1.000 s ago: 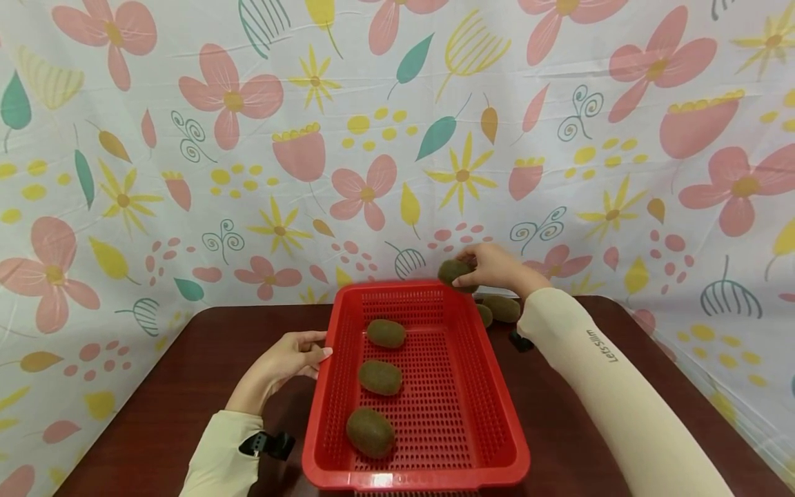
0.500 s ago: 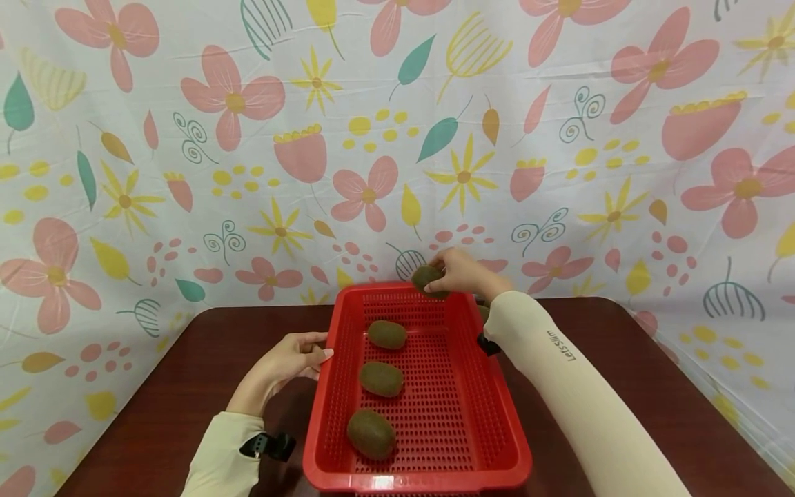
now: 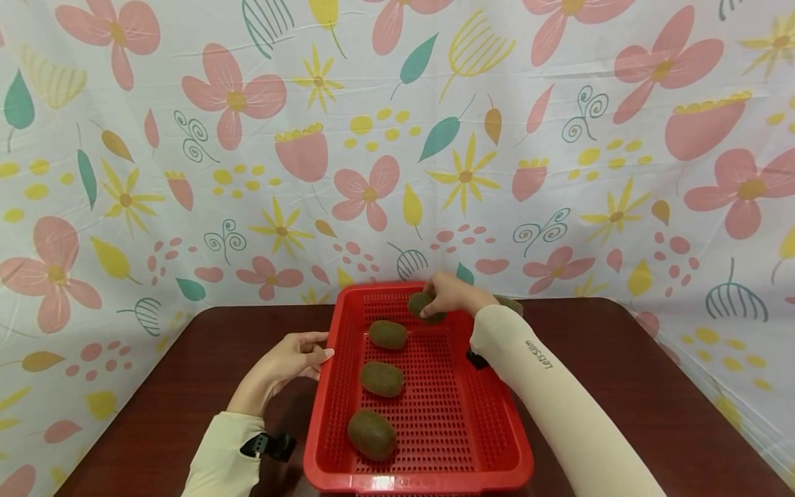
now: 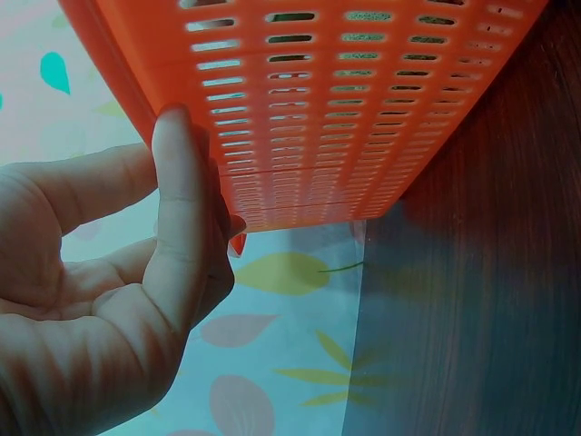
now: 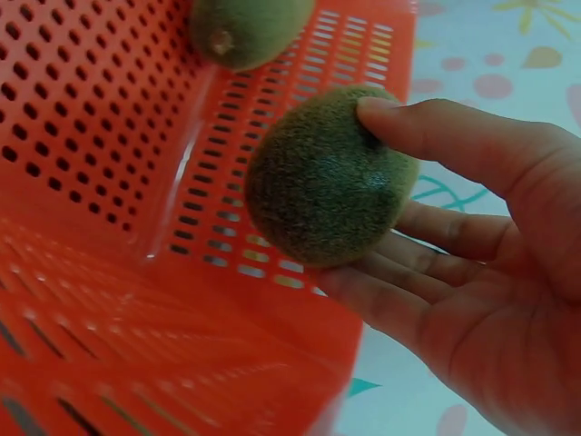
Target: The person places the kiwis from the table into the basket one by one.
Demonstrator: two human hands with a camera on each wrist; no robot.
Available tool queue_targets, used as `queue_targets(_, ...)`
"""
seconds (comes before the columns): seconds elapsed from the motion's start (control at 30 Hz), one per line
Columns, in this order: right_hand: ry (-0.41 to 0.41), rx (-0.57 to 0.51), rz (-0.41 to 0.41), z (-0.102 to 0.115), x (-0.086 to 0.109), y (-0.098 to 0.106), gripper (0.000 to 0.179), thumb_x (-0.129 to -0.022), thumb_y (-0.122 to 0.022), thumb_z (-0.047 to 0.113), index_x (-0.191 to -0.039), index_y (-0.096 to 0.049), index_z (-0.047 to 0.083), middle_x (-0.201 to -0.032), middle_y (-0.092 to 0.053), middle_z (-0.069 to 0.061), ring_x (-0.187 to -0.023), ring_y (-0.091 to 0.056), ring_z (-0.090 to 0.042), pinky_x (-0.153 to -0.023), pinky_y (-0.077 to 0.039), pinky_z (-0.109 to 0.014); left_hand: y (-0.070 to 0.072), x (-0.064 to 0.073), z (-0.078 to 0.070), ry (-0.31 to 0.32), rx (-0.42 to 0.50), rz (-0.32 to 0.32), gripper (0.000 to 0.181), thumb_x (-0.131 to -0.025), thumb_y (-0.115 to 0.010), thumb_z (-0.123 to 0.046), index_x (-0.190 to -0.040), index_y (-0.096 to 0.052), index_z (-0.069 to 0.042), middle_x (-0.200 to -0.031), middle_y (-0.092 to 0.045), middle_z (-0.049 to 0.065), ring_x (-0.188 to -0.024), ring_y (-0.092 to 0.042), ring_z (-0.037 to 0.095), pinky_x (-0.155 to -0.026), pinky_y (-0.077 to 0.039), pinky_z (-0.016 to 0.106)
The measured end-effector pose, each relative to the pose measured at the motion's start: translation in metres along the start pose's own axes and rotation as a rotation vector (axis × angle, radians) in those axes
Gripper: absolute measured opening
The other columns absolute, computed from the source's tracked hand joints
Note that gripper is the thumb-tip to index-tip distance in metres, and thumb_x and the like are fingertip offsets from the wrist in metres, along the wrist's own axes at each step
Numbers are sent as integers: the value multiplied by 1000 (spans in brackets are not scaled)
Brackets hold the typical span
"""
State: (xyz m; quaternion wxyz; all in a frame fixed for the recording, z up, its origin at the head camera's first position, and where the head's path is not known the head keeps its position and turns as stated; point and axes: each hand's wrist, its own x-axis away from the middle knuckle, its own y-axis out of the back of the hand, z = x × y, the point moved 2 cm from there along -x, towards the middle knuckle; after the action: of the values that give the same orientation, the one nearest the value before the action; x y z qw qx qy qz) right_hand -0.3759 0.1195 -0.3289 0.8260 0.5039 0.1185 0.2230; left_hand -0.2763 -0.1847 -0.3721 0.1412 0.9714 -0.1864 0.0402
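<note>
My right hand (image 3: 456,293) holds a brown fuzzy kiwi (image 3: 424,307) inside the far end of a red perforated plastic basket (image 3: 416,481). In the right wrist view the thumb lies on top of this kiwi (image 5: 322,182) and the fingers are under it. Three more kiwis lie in a row along the basket's left side: a far one (image 3: 388,335), a middle one (image 3: 381,379) and a near one (image 3: 373,435). At the basket's left rim, my left hand (image 3: 288,362) pinches the edge, its thumb (image 4: 177,173) against the outer side.
Beyond the basket's far right corner, a kiwi (image 3: 511,304) shows partly behind the right forearm. The basket stands on a dark reddish wooden table (image 3: 168,414). A flower-patterned cloth (image 3: 397,159) hangs right behind the table's far edge.
My right hand has carried the kiwi leftward from beyond the basket's far right corner, over the rim, then down into the far end. My left hand has stayed at the left rim.
</note>
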Motion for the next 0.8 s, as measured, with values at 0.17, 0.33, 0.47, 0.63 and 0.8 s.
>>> queue_targets(0.17,-52,53,40,-5,-2,-9,39,-77,-81,16,-106,-68,-7,-97,-68,-14,-78,-57,-17,-70,-52,-31,0,0,0,1,-3,-4,58,-97,-59,-13,-144,-34,9,-88,-58,12,-72,-63,20,-71,-58,39)
queue_targets(0.33,-93,96,96,-6,-3,-16,33,-78,-81,16,-103,-69,-2,-97,-67,-10,-82,-60,-19,-73,-52,-32,-1,0,0,2,-8,-7,58,-97,-59,-13,-144,-34,9,-88,-58,12,-72,-63,20,-70,-58,39)
queue_targets(0.47,-116,103,141,-6,-4,-22,33,-78,-81,15,-103,-69,-2,-99,-67,-10,-84,-61,-18,-75,-54,-33,-1,0,0,8,-5,-10,58,-97,-59,-13,-144,-34,9,-88,-59,12,-72,-64,21,-71,-58,39)
queue_targets(0.63,-119,118,184,-4,-5,-28,24,-78,-80,14,-93,-69,-2,-84,-61,-6,-74,-49,-14,-67,-47,-27,-1,0,0,14,3,-13,58,-96,-60,-12,-144,-35,8,-87,-59,12,-72,-64,21,-72,-58,40)
queue_targets(0.8,-129,158,194,-4,-6,-33,20,-77,-81,15,-82,-66,2,-75,-54,0,-71,-45,-14,-62,-42,-24,0,0,0,6,8,-9,58,-96,-60,-12,-143,-34,10,-87,-59,12,-71,-64,20,-70,-58,38)
